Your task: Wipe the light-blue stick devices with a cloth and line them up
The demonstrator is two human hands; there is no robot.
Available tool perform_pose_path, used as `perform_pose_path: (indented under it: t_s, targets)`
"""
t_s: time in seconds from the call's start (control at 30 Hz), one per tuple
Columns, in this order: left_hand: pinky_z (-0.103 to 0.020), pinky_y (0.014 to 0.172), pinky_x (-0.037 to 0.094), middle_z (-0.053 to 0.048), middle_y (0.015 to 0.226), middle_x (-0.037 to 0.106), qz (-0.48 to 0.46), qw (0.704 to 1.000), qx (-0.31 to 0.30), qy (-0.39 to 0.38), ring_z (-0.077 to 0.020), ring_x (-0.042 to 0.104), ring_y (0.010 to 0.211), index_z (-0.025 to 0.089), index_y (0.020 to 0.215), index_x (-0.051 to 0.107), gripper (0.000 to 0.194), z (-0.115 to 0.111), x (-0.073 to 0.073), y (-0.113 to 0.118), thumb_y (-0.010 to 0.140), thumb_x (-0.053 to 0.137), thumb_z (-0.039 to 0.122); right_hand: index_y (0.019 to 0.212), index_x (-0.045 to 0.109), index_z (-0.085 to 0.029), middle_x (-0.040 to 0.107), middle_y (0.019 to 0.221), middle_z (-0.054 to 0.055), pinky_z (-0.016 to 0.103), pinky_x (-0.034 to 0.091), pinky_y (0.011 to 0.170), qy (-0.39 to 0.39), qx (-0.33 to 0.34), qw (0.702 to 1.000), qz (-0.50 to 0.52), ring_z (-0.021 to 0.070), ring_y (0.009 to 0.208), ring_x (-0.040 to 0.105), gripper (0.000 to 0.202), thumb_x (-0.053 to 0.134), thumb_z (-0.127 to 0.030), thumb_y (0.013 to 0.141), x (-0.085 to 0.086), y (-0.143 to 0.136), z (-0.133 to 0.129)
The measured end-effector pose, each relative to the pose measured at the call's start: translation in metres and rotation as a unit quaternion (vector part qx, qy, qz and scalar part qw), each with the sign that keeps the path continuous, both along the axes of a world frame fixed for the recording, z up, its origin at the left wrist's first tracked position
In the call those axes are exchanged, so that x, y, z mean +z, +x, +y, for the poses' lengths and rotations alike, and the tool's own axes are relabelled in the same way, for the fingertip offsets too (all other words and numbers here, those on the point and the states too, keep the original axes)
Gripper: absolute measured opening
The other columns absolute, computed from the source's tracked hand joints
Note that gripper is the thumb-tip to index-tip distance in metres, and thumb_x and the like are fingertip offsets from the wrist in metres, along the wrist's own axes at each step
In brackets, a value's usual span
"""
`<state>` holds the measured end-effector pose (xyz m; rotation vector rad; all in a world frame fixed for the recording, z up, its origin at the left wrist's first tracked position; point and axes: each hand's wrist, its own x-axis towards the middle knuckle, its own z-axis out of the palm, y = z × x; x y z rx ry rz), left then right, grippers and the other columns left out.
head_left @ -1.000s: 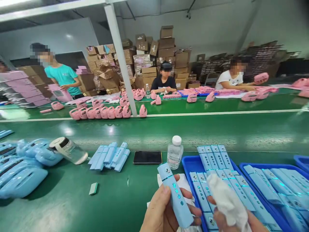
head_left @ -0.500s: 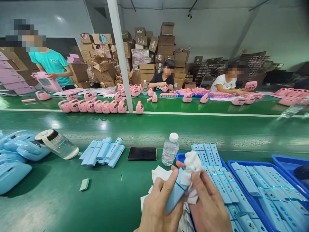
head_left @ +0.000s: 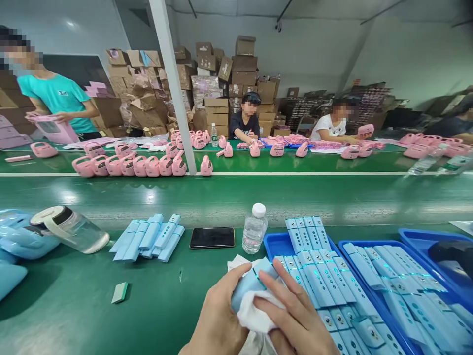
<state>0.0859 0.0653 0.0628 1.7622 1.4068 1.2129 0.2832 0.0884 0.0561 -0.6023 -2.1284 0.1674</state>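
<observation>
A light blue plastic piece [head_left: 246,286] is gripped by my left hand [head_left: 218,313], whose fingers wrap round its left side. My right hand [head_left: 295,315] presses a white cloth [head_left: 256,315] against the piece's lower part, with some fingers resting on the piece's upper right. More white cloth lies below and behind the hands. Just right of them, a blue tray [head_left: 273,241] holds rows of similar light blue pieces with dark dots. A capped clear bottle [head_left: 254,229] stands beyond the hands.
A black phone [head_left: 212,237], a pile of light blue pieces [head_left: 148,237], a lying water jug [head_left: 74,229] and a small green-white block [head_left: 119,293] are to the left. More blue trays [head_left: 345,246] are at right. Across the bench, people handle pink items [head_left: 140,166].
The cloth has moved from the piece's upper end to its lower part, and my right fingers have spread over it. The view has shifted slightly right. The person opposite now reaches to a pink item on the bench.
</observation>
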Motion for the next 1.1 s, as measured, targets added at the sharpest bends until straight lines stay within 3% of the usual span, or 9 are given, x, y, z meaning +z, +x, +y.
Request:
perform_pose_path:
  t_s: [0.1, 0.17, 0.27, 0.33, 0.5, 0.6, 0.77, 0.97, 1.1]
  targets:
    - [-0.031, 0.085, 0.060, -0.005, 0.115, 0.074, 0.095, 0.990, 0.049, 0.093, -0.0216, 0.073, 0.100, 0.031, 0.141, 0.054, 0.051, -0.002, -0.011, -0.001, 0.093, 0.064, 0.020, 0.130, 0.072, -0.031, 0.064, 0.148, -0.001, 0.028, 0.051, 0.113, -0.214, -0.130, 0.961, 0.120, 0.0242, 0.139, 0.057, 0.032, 0.059, -0.026, 0.101, -0.022, 0.008, -0.005]
    - [-0.032, 0.078, 0.059, -0.006, 0.107, 0.071, 0.135, 0.980, 0.070, 0.131, -0.0220, 0.072, 0.092, 0.030, 0.146, 0.050, 0.051, -0.005, -0.016, 0.002, 0.096, 0.060, 0.024, 0.128, 0.074, -0.031, 0.070, 0.139, 0.003, 0.027, 0.062, 0.095, -0.425, -0.201, 0.847, 0.246, 0.0286, 0.127, 0.067, 0.037, 0.068, -0.050, 0.097, -0.025, 0.010, -0.004]
    - [-0.033, 0.076, 0.056, -0.008, 0.107, 0.068, 0.155, 0.973, 0.063, 0.161, -0.0232, 0.069, 0.089, 0.028, 0.149, 0.047, 0.053, -0.008, -0.017, 0.008, 0.097, 0.058, 0.027, 0.133, 0.071, -0.026, 0.074, 0.132, 0.008, 0.035, 0.066, 0.085, -0.618, -0.121, 0.650, 0.425, 0.0348, 0.123, 0.068, 0.062, 0.075, -0.066, 0.086, -0.008, 0.005, -0.001]
    - [-0.033, 0.078, 0.054, -0.008, 0.110, 0.070, 0.137, 0.977, 0.046, 0.158, -0.0235, 0.068, 0.091, 0.030, 0.148, 0.050, 0.053, -0.010, -0.013, 0.010, 0.097, 0.059, 0.026, 0.131, 0.073, -0.027, 0.072, 0.134, 0.008, 0.037, 0.064, 0.091, -0.646, -0.027, 0.594, 0.479, 0.0342, 0.126, 0.065, 0.063, 0.069, -0.072, 0.087, 0.009, -0.002, 0.000]
    - [-0.028, 0.064, 0.047, -0.008, 0.087, 0.073, -0.125, 0.976, -0.106, -0.146, -0.0191, 0.062, 0.070, 0.021, 0.111, 0.075, 0.040, -0.013, 0.014, 0.009, 0.098, 0.057, 0.054, 0.113, 0.079, -0.028, 0.076, 0.113, 0.004, 0.024, 0.057, 0.087, -0.541, 0.048, 0.759, 0.359, 0.0219, 0.104, 0.068, 0.033, 0.072, -0.054, 0.095, 0.029, -0.013, 0.004]
    - [-0.025, 0.055, 0.037, -0.006, 0.068, 0.063, -0.294, 0.905, -0.139, -0.275, -0.0128, 0.049, 0.057, 0.014, 0.079, 0.072, 0.062, -0.013, 0.028, 0.007, 0.096, 0.050, 0.070, 0.096, 0.078, -0.024, 0.071, 0.080, 0.001, 0.023, 0.055, 0.066, -0.590, 0.055, 0.712, 0.376, 0.0169, 0.071, 0.063, 0.033, 0.071, -0.056, 0.095, 0.023, -0.019, 0.010]
    - [-0.025, 0.069, 0.051, -0.014, 0.107, 0.076, -0.493, 0.827, 0.038, -0.267, -0.0167, 0.061, 0.079, 0.015, 0.107, 0.074, 0.041, -0.007, 0.033, 0.010, 0.090, 0.073, 0.052, 0.119, 0.076, -0.026, 0.078, 0.108, 0.004, 0.029, 0.062, 0.081, -0.589, -0.070, 0.674, 0.440, 0.0264, 0.102, 0.073, 0.045, 0.076, -0.060, 0.088, 0.014, -0.037, 0.017]
    - [-0.029, 0.079, 0.057, -0.010, 0.106, 0.077, -0.544, 0.807, 0.072, -0.217, -0.0203, 0.072, 0.090, 0.019, 0.118, 0.070, 0.048, -0.001, 0.034, 0.012, 0.078, 0.091, 0.035, 0.135, 0.070, -0.035, 0.055, 0.156, 0.004, 0.035, 0.047, 0.117, -0.328, -0.037, 0.925, 0.187, 0.0245, 0.140, 0.056, 0.033, 0.060, -0.034, 0.104, 0.004, -0.056, -0.006]
    - [-0.027, 0.074, 0.054, -0.010, 0.095, 0.077, -0.531, 0.808, 0.104, -0.234, -0.0198, 0.071, 0.082, 0.014, 0.108, 0.075, 0.046, -0.003, 0.017, 0.011, 0.077, 0.091, 0.043, 0.133, 0.070, -0.036, 0.060, 0.152, 0.003, 0.031, 0.050, 0.115, -0.212, -0.054, 0.961, 0.167, 0.0221, 0.135, 0.061, 0.036, 0.064, -0.023, 0.100, -0.021, -0.052, -0.013]
